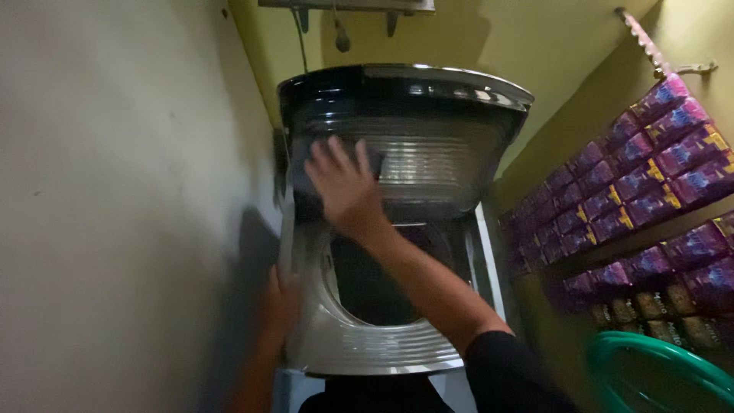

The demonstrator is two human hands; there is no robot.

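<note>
Right hand: the right hand (345, 186) is stretched forward on a bare forearm that leaves a dark sleeve; the palm is laid flat against the raised lid (405, 138) of the washing machine (397, 306).
Right fingers: the fingers (336, 153) are spread and pointed upward, pressed on the lid's left part, nothing being pinched.
Left hand: the left hand (281, 302) is seen blurred at the machine's left edge, low beside the opening; it appears to be set against the side rim, but whether the fingers are curled or spread cannot be told.
Lid: a glossy dark rounded frame is shown with a ribbed, translucent grey panel inside; it is tilted up at the back of the machine, above the fingers of the right hand.
Machine top: a pale grey ridged plastic surround encloses a dark round drum opening (375, 283).
Right of machine: rows of purple packets (634, 183) are stacked on a shelf, and a green hoop-shaped rim (650, 359) lies near the machine's front right corner.
</note>
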